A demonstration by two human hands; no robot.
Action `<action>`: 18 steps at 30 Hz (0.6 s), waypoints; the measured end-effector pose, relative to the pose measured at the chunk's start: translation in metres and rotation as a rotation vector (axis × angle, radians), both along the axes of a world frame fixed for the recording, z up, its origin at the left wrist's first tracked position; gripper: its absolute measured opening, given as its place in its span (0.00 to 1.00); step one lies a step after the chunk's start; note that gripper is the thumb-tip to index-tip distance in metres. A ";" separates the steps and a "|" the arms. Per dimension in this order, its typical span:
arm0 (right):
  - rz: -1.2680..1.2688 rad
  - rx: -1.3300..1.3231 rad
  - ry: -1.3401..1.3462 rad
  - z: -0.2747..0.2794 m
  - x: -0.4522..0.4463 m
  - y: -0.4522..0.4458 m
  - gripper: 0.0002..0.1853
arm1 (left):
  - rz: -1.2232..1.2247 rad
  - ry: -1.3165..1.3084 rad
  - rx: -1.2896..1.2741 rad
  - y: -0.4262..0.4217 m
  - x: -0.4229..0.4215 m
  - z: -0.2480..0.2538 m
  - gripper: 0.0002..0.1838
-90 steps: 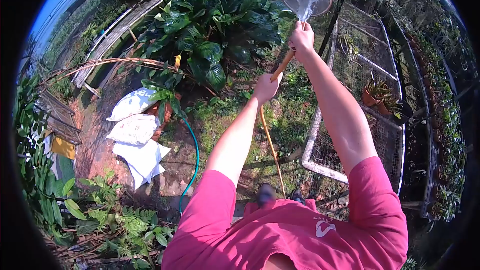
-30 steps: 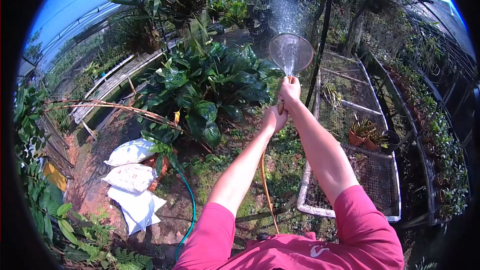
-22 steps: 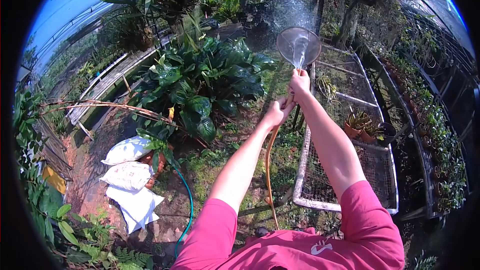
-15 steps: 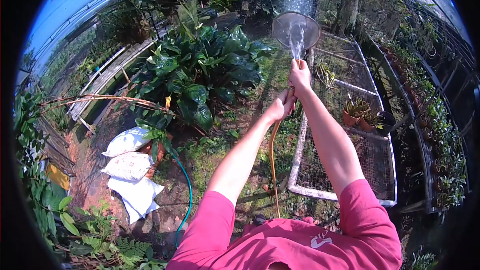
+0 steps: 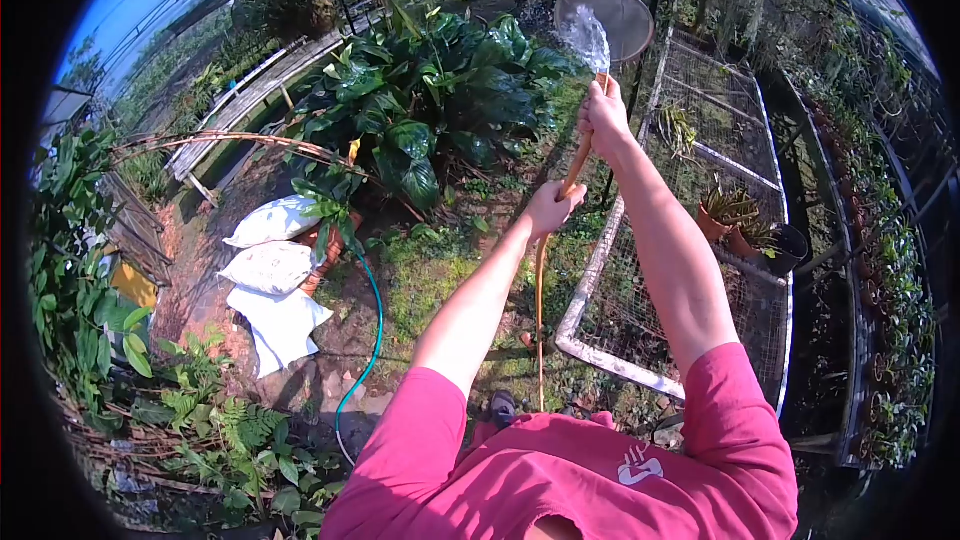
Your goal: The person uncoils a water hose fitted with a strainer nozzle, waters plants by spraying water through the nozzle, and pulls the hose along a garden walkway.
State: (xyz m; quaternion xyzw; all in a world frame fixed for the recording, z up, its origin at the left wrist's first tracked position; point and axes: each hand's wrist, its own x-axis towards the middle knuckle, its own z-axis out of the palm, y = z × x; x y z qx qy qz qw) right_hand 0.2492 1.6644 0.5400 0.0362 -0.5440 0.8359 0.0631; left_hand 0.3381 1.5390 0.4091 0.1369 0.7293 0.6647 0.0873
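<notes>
My right hand is closed around the upper end of an orange-brown garden hose, close to its mouth. Water gushes from that end, up and to the left. Lower down, my left hand grips the same hose, which hangs from there toward my feet. Behind the water is a round, greyish, see-through disc with a thin rim; what it is made of I cannot tell. Broad-leaved dark green plants grow to the left of my hands, their leaves shiny.
To the right lies a white-framed wire mesh bench bearing potted plants. White sacks are piled on the left, near a teal hose on the ground. Thin bent canes reach across at left. Rows of plants line the far right.
My hands have moved apart along the hose, the left one now lower. The water, earlier running straight up across the disc, now leans left. The view has shifted slightly.
</notes>
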 end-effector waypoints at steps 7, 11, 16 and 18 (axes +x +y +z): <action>0.113 -0.172 -0.129 -0.003 0.006 0.005 0.10 | 0.459 0.076 -0.391 -0.013 0.020 -0.001 0.33; 0.174 -0.169 -0.057 0.004 0.009 -0.007 0.09 | 0.544 0.096 -0.532 -0.033 0.013 0.001 0.31; 0.146 -0.108 0.004 0.017 0.002 -0.045 0.11 | 0.559 -0.023 -0.497 -0.055 0.003 0.027 0.27; 0.167 -0.101 0.004 0.018 -0.009 -0.064 0.14 | 0.592 0.038 -0.506 -0.068 -0.004 0.027 0.30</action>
